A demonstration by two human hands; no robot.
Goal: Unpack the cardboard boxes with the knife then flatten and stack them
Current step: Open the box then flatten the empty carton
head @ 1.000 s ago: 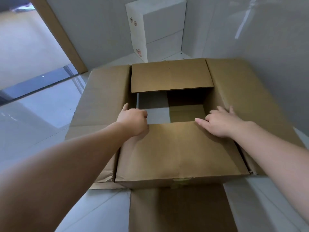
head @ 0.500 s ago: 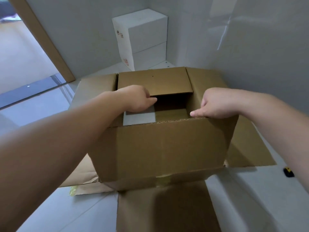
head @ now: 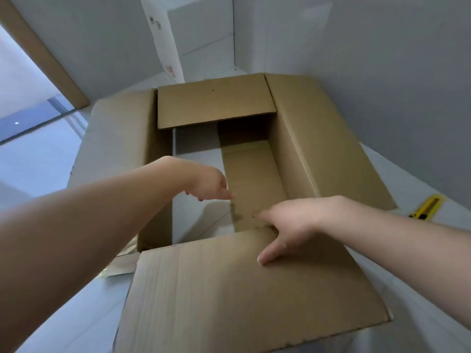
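I look down from head height into a large brown cardboard box [head: 293,159] standing open on a pale tiled floor [head: 46,159], in the corner of a grey-walled room. Half a second ago both hands gripped the near wall of the box and held it tilted up; now the box sits down flat again, its four top flaps splayed outward, the near flap [head: 242,289] lying towards me.

My left hand [head: 206,184] reaches down into the box, fingers straight and relaxed, holding nothing. My right hand [head: 288,222] rests at the inner edge of the near flap, thumb spread on the cardboard and fingers pointing into the opening; its grip is apart, clamped on nothing.

Inside, one bottom flap [head: 252,184] lies across the right half of the base, while the left half shows bare floor through the gap. I judge the bottom is already cut loose and the box empty, so flattening is the step in hand.

The yellow knife [head: 425,207] lies on the floor to the right of the box, untouched. Two stacked white boxes [head: 204,34] stand in the far corner.
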